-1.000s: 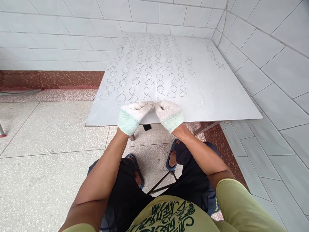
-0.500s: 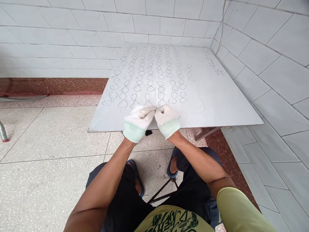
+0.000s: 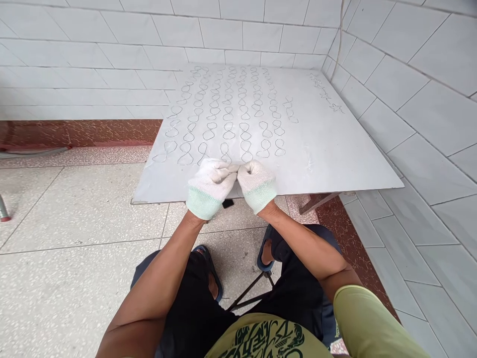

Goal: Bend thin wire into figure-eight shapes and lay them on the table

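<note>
Fingertips [image 3: 233, 168] of both white-gloved hands come together in a tight pinch above the near part of the tabletop [image 3: 346, 159]. Between them a thin wire seems likely, but the gloves hide it and I cannot tell. The left hand [image 3: 212, 176] and the right hand [image 3: 256, 179] sit side by side, tips touching or nearly so, probably so that each can steady one side of something fine. Whether they rest on the tabletop or hover just above it is unclear.

Just beyond the knuckles, wire figure-eights [image 3: 185, 152] lie flat in columns running toward the tabletop's far edge, perhaps spaced out so that they neither overlap nor tangle. The left hand covers parts of a couple in the nearest row, which leaves little room on that side. Toward the tabletop's far right corner lie star-like wire outlines [image 3: 336, 108]; nearer its front is a pale crinkled patch [image 3: 308, 158], too faint to identify.

Below the tabletop's near edge, a dark flat object [image 3: 228, 203] shows between the wrists. Tiled walls [image 3: 219, 34] close off the tabletop's far and right sides, limiting reach there.
</note>
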Demonstrator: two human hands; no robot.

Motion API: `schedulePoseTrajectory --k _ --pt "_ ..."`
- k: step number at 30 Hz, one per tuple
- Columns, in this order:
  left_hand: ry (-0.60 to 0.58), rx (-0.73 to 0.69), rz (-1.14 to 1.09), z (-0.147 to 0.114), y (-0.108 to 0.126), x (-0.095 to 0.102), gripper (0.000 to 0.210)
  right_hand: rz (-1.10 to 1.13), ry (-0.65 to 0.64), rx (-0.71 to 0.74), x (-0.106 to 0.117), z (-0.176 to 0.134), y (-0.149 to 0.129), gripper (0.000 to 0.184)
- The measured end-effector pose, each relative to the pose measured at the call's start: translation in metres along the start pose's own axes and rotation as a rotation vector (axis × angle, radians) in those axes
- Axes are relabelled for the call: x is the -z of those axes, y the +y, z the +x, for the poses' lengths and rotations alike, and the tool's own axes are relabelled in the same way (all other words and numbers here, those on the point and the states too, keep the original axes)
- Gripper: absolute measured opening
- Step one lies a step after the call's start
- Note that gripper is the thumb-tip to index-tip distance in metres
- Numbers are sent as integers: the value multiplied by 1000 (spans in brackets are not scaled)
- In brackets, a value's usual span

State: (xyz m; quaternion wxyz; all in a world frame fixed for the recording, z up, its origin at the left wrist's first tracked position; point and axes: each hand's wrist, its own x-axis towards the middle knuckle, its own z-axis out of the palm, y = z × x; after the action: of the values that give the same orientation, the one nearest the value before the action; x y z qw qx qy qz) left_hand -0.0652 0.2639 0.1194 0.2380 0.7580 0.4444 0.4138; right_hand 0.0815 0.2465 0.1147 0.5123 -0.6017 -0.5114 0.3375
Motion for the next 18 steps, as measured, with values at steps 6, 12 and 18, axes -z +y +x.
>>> schedulePoseTrajectory --k 6,12,18 --pt "-11 -19 -27 0 -6 1 31 -89 -19 96 4 1 8 25" --pt "0 27 -42 1 -3 -3 32 -55 -20 103 -2 3 17 27" --pt "231 215 -317 -3 -10 -11 27 34 -90 94 4 1 8 25"
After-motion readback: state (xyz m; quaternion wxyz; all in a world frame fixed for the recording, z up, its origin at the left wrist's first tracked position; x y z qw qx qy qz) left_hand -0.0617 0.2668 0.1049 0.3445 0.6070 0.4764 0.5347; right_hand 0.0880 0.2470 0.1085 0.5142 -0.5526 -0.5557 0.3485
